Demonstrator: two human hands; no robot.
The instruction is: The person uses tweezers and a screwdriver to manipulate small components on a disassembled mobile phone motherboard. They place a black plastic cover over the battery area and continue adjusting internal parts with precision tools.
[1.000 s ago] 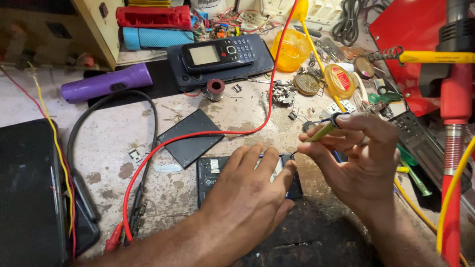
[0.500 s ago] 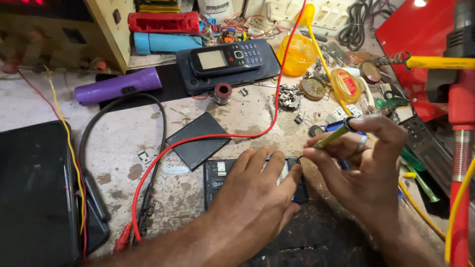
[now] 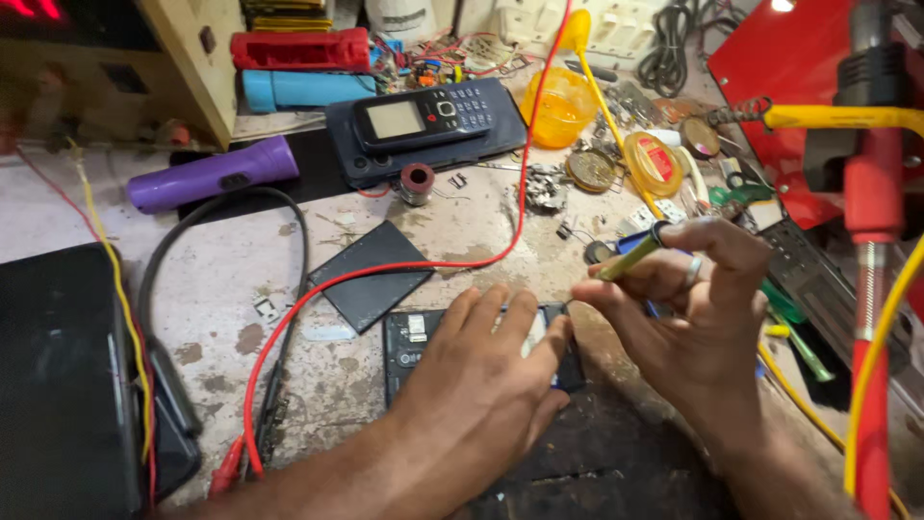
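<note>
Black opened phone (image 3: 412, 339) is seen lying flat on the stained worktop (image 3: 462, 231), pinned under the left hand (image 3: 481, 380), whose fingers are spread flat over its right half. A yellow-handled screwdriver (image 3: 630, 252) is pinched in the right hand (image 3: 698, 318), tip lowered at the phone's upper right edge.

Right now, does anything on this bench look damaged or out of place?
Yes. The opened phone under the left hand has no back cover; a dark flat panel lies loose beside it. The benchtop is stained and chipped.
</note>
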